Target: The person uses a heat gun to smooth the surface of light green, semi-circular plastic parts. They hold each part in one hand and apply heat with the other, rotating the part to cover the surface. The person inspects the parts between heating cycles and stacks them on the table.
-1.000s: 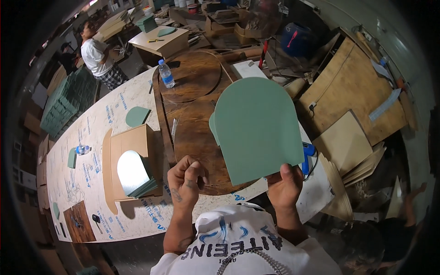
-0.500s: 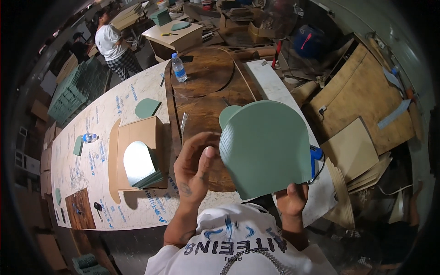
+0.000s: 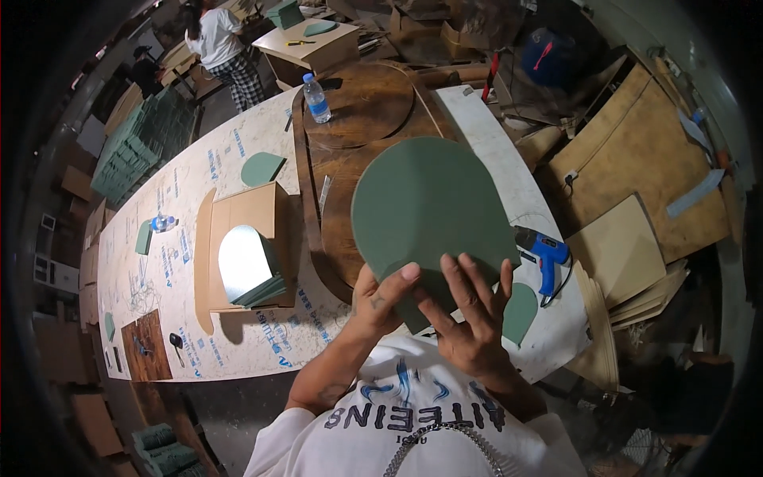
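Note:
A green board (image 3: 425, 207) with a rounded top is raised in front of me, over the dark wooden panel on the table. My left hand (image 3: 381, 302) is closed on its lower left edge, with the thumb on the near face. On the lower part of that face lie the spread fingers of my right hand (image 3: 475, 322). Beside my right hand, a second green board (image 3: 520, 314) lies on the white tabletop. Just beyond that one rests a blue glue gun (image 3: 547, 258) with a black cord.
A cardboard box (image 3: 248, 207) holds a stack of rounded boards (image 3: 245, 266), the top one glaring white. Water bottles (image 3: 316, 99) (image 3: 163, 223) stand or lie on the white table (image 3: 226, 350). Plywood sheets (image 3: 636, 175) lean at right. Another person (image 3: 218, 40) stands far left.
My left hand, earlier apart from the board, now grips its lower left edge. My right hand moved from the bottom edge onto the board's face. The board shifted left, uncovering the glue gun.

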A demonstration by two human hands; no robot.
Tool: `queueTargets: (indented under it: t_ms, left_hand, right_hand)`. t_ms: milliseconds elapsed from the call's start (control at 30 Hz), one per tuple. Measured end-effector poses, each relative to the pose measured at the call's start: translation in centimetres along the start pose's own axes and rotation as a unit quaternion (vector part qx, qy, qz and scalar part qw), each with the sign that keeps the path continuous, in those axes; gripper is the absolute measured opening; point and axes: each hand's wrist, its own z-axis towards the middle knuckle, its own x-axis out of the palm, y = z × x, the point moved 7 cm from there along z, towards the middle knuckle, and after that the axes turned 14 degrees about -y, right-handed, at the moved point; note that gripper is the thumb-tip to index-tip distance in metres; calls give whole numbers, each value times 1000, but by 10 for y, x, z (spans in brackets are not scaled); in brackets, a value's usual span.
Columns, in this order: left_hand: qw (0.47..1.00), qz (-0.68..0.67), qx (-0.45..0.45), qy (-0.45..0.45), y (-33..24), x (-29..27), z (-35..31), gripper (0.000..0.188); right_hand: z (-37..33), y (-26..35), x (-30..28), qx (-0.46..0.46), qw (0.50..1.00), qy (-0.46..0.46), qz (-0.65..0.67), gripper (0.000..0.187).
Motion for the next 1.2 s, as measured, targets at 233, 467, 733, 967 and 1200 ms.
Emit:
queueTargets:
  t_ms: [233,467,733,967,1200]
  left_hand:
    - [913,278,243,171,-23,48,-28,64]
    - [959,213,184,8,-37,20,-3,57]
    - [965,212,140,70,-37,16,-21,29]
    - [973,167,127,97,-33,10,-19,38]
    - [972,191,133,15,51,-64,-5,46]
  right_hand:
    - [-3,-48,16,180,967,-40,176,73]
    - [-27,-37,17,452,533,-58,713,62]
    - [-33,-23,21,449,584,18,676,62]
    - [-38,-18,25,462,581,6,670,66]
    - [-18,-7,17,98,911,-117,382,49]
